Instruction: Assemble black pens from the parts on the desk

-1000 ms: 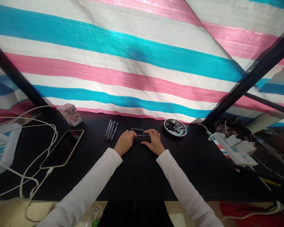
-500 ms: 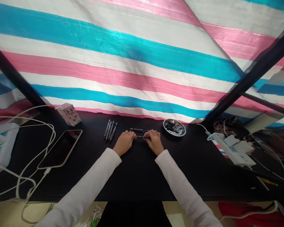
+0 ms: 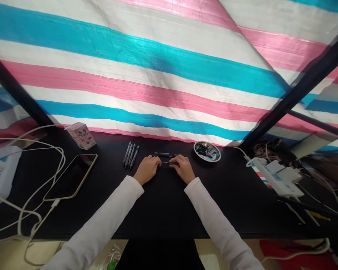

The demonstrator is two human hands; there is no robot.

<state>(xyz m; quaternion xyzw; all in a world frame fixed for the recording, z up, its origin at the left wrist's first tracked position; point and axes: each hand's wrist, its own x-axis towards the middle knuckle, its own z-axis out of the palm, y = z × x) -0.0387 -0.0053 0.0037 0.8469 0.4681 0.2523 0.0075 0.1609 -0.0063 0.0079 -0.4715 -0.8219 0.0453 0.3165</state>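
Note:
My left hand (image 3: 147, 168) is closed in a pinch on the left end of a slim pen (image 3: 165, 162). The pen lies level between both hands, thin and pale in the middle, darker toward the right. My right hand (image 3: 183, 168) pinches that darker end; the fingers hide how its parts meet. Just behind the hands, a black pen barrel (image 3: 162, 154) lies on the table, with more dark pen pieces partly covered by the right fingers. Several grey and black pens (image 3: 131, 155) lie side by side left of my left hand.
A round metal dish (image 3: 218, 158) right of my hands holds several dark pen parts. A phone (image 3: 73, 176) with a cable lies at left, near a pink box (image 3: 81, 135) and white cords. A power strip (image 3: 281, 182) is at right on the black table (image 3: 163, 210).
The fingers of my right hand have shifted slightly left along the pen, and less of its dark part shows between the hands. My left hand has barely moved.

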